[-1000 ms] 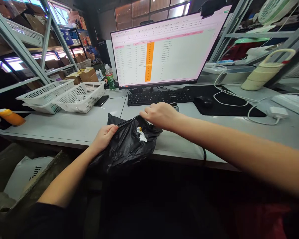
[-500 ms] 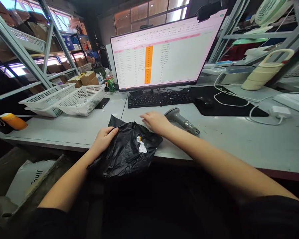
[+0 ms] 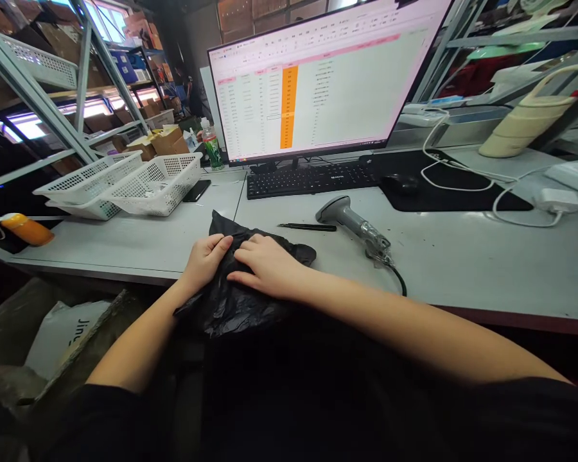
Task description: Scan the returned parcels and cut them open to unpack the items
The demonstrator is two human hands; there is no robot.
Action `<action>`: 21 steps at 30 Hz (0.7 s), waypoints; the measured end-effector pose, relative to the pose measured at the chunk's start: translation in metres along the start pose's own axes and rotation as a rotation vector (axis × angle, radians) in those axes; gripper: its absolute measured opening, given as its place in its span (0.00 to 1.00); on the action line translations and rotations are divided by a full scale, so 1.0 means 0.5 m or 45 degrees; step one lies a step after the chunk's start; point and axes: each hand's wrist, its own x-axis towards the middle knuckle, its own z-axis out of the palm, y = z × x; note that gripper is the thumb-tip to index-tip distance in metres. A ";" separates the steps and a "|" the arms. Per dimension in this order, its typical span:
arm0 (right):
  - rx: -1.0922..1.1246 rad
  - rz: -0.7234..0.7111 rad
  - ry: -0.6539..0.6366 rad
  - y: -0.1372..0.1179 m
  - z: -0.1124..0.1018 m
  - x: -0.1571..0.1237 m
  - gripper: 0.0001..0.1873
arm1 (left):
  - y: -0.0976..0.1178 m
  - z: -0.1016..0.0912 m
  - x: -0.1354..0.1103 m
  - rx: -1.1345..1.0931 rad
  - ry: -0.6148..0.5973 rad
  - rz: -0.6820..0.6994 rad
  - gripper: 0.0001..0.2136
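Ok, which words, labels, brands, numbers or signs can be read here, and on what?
"Jin": white package at lower left; next letter unclear.
Monitor text: too small to read.
Keyboard markings: too small to read.
Green bottle label: too blurred to read.

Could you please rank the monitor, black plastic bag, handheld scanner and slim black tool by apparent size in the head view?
Largest to smallest:
monitor
black plastic bag, partly covered
handheld scanner
slim black tool

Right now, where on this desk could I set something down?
Mostly bare desk lies left of the black bag, in front of the white baskets, and right of the scanner, in front of the mouse pad. It's crowded around the thin black tool and white plug.
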 end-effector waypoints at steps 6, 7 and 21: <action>-0.019 -0.562 -0.121 -0.027 0.035 -0.126 0.17 | -0.145 -0.202 0.036 0.610 0.465 -0.103 0.22; -0.037 -0.553 -0.100 -0.020 0.037 -0.148 0.17 | -0.171 -0.240 0.032 0.630 0.548 -0.139 0.22; -0.195 -0.315 0.123 0.032 0.089 0.002 0.38 | -0.219 -0.118 0.063 -0.320 0.270 -0.515 0.21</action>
